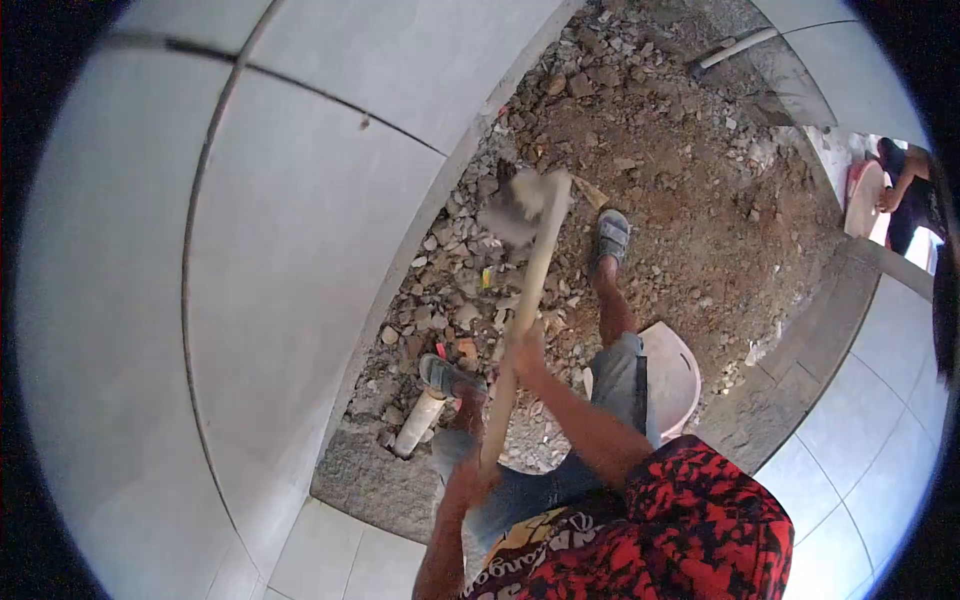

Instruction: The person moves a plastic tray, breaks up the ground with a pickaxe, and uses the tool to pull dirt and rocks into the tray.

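Both hands grip the long wooden handle of a hoe (530,285), which slants up and away over the rubble. My left hand (468,486) is closed round the handle's near end, close to my body. Farther up the shaft, my right hand (525,355) wraps round it. The hoe's head is smeared by motion and overlaps broken stones and soil (680,190). My sandalled feet stand apart on the debris, on either side of the handle.
A white pipe stub (420,422) sticks up beside my left foot. Behind my right leg sits a pale pink basin (672,378). Tiled wall (290,200) with a cable rises at left. At right, a person (912,195) holds another basin (864,200). Another pipe (740,48) lies at the top.
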`<state>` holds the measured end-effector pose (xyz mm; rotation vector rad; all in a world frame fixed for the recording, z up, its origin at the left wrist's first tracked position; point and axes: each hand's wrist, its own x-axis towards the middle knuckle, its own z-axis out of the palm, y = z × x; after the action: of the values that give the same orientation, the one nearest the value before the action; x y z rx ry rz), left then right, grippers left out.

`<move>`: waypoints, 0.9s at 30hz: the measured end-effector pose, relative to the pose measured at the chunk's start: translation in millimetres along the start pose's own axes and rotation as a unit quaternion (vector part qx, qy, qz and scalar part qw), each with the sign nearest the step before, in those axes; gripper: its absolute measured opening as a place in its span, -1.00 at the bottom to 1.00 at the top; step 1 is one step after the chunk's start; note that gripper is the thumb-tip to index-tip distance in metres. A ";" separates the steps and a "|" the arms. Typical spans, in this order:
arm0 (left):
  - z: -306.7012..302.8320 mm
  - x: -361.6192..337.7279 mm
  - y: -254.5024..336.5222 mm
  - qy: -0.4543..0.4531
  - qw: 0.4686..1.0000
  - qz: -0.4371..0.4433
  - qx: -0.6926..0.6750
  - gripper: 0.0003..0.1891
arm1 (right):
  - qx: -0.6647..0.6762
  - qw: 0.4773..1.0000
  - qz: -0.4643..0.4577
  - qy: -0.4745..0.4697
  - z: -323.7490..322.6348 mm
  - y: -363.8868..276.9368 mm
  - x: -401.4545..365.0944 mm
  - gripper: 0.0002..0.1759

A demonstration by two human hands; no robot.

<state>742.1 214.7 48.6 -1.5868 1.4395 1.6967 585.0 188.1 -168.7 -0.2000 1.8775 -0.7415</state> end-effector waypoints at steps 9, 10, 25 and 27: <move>-46.2 129.1 23.6 0.054 0.997 -0.003 -0.060 -0.69 | -0.262 0.964 -0.024 -0.025 28.5 -55.1 181.9 -0.78; -25.5 126.0 0.5 0.044 0.997 0.004 -0.056 -0.69 | -0.326 0.942 -0.066 -0.048 19.1 -27.2 182.3 -0.78; 76.2 -17.9 -3.6 -0.012 0.994 0.011 0.106 -0.45 | -0.124 0.992 0.032 0.008 -63.4 -36.9 -39.6 -0.65; 65.8 31.0 30.8 0.005 0.999 0.038 0.026 -0.36 | -0.109 0.992 -0.057 0.029 -83.6 -69.0 14.5 -0.59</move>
<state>676.4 248.7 21.2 -1.5330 1.5543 1.6803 491.5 160.1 -119.4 -0.4318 2.0156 -0.6233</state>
